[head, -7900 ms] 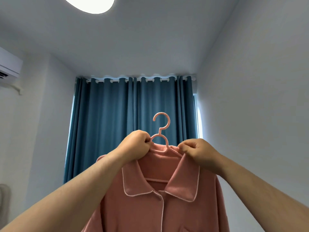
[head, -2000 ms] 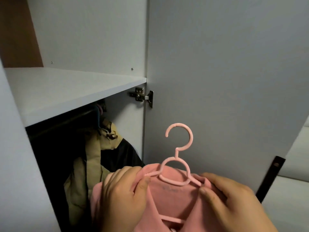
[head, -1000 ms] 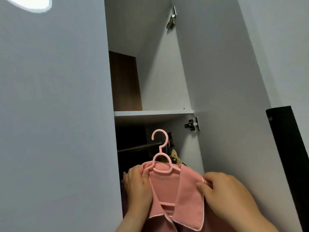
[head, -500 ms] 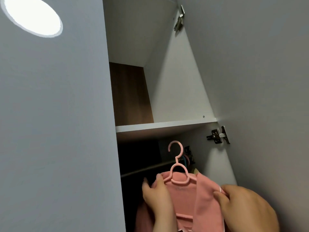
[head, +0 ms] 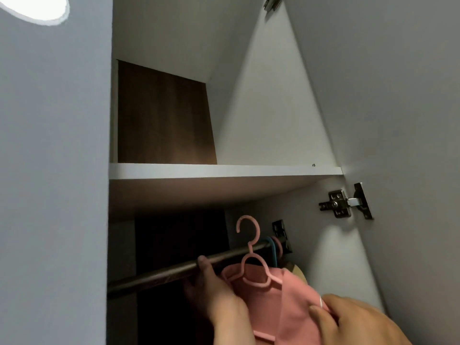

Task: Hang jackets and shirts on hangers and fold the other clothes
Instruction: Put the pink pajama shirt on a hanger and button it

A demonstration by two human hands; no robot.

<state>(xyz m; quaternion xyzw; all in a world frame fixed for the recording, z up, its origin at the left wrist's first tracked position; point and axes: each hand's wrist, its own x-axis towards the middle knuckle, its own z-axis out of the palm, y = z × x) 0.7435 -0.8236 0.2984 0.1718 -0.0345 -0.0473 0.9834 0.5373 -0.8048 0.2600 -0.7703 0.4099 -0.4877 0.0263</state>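
Open wardrobe seen from below, head view tilted upward.

Pink shirt on a pink hanger, held up inside the lower compartment, just under the white shelf and in front of the dark hanging rail. Hanger hook upright, its curve above the rail line, opening turned to the left; not plainly over the rail, and contact with the rail cannot be told from this angle.

Left hand at the shirt's left shoulder, fingers bent around the fabric and the hanger's left arm, one fingertip raised against the rail. Right hand at the bottom right edge of view, fingers curled over the collar flap with its thin white piping, pinching the cloth.

Along the rail toward its right end, a blue hanger hook and another pink hook already hung, close to the rail bracket on the wardrobe's right wall. Below them, a sliver of tan garment just beside the pink shirt.

Above the shelf, upper compartment with a brown wooden back panel. Metal door hinge on the right, at the level just under the shelf; a second hinge at the top edge. Open grey door filling the right side, grey panel filling the left. Bright ceiling light in the top left corner.
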